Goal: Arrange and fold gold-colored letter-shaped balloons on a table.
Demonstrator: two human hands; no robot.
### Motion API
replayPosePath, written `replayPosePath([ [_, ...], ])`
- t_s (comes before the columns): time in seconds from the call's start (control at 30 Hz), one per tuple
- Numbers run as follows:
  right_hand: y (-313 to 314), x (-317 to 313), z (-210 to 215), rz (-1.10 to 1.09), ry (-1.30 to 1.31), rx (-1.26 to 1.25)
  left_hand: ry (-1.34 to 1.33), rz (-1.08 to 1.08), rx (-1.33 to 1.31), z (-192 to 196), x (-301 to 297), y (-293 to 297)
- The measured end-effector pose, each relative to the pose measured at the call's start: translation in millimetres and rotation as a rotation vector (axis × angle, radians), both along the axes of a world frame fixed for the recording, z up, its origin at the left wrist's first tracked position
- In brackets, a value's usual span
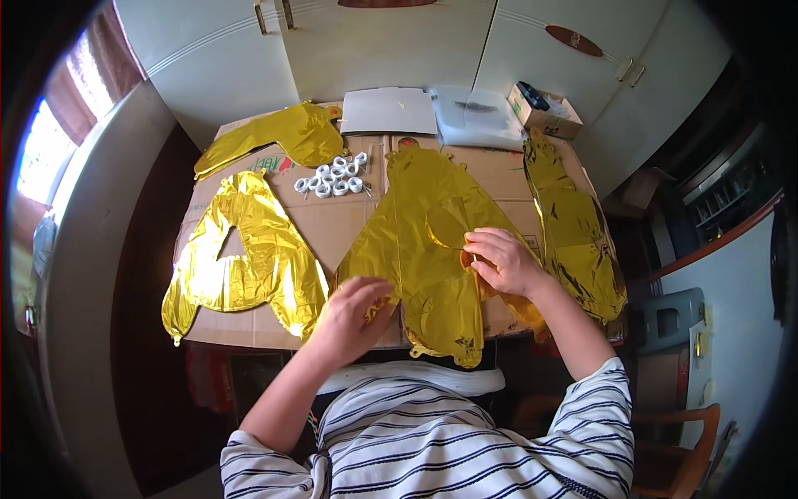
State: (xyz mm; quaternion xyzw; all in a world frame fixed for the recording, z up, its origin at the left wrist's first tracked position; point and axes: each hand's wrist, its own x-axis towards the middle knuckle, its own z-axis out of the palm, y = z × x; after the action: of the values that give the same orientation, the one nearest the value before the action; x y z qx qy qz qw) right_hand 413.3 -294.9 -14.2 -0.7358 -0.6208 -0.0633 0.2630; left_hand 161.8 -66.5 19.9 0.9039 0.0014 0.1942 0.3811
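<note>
A flat gold foil balloon [416, 241] with spreading legs lies in the middle of the cardboard. My right hand [505, 262] is closed in a pinch on its right part, where the foil is lifted and curled, showing an orange-gold fold. A small pale sliver shows by those fingertips; I cannot make out what it is. Over the balloon's lower left leg, my left hand [353, 320] has its fingers bent and loosely apart, with no held thing visible. Just left of it lies a shiny A-shaped foil balloon [241, 249], also flat.
More flat gold foil balloons lie at the back left [283, 141] and right edge [578, 233]. Several white ribbon rolls [334, 176] are grouped behind. A white sheet [388, 111], a clear plastic packet [475, 119] and a small cardboard box [546, 115] line the back, before cabinets [391, 50].
</note>
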Motion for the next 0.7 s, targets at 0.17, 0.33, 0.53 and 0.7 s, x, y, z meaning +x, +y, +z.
replayPosePath([
  [0.17,7,-5,4,-0.137,0.211,-0.010,0.011,-0.031,0.281,-4,46,27],
  [0.33,27,-16,15,-0.397,0.202,-0.038,0.101,-0.111,0.425,-25,78,34],
  [0.53,47,-11,-13,-0.551,0.079,-0.019,0.162,-0.132,0.421,-34,89,30],
  [0.7,48,-3,2,-0.661,0.357,-0.019,0.153,-0.110,0.470,-30,88,26],
])
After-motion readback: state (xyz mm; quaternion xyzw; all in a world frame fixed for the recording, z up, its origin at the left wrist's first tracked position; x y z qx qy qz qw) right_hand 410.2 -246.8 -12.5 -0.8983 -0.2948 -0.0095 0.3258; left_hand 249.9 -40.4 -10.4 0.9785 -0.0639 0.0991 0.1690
